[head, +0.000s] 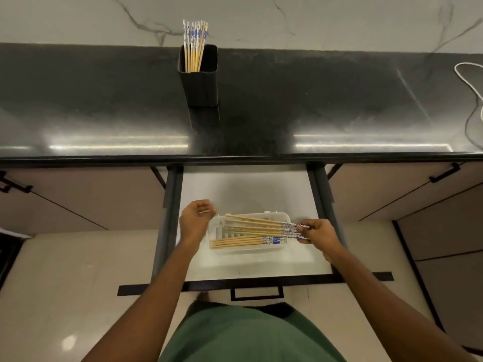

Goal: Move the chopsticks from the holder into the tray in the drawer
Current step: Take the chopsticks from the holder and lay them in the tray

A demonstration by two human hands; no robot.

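- A black holder (199,77) is seen upright on the dark worktop (326,100), near its back edge and a little left of the middle.
- Several chopsticks (195,45) are stood in the holder, with the blue-and-white patterned ends up; they are leaned to its left side.
- Below the front edge of the worktop a drawer (235,189) is pulled out, and a white tray (235,250) is placed on its white floor, nearer to the front.
- A lower bundle (243,242) is laid flat along the front side of the tray, the patterned ends to the right.
- A held bundle (258,226) is laid across the back half of the tray, slightly fanned; its patterned ends are stuck out over the right rim.
- These ends are pinched by the right hand (320,237) between thumb and curled fingers.
- The left hand (196,220) is held over the left end of the tray, fingers loosely curled, and nothing is gripped by it.
- A white cable (470,82) is laid at the right edge of the worktop.
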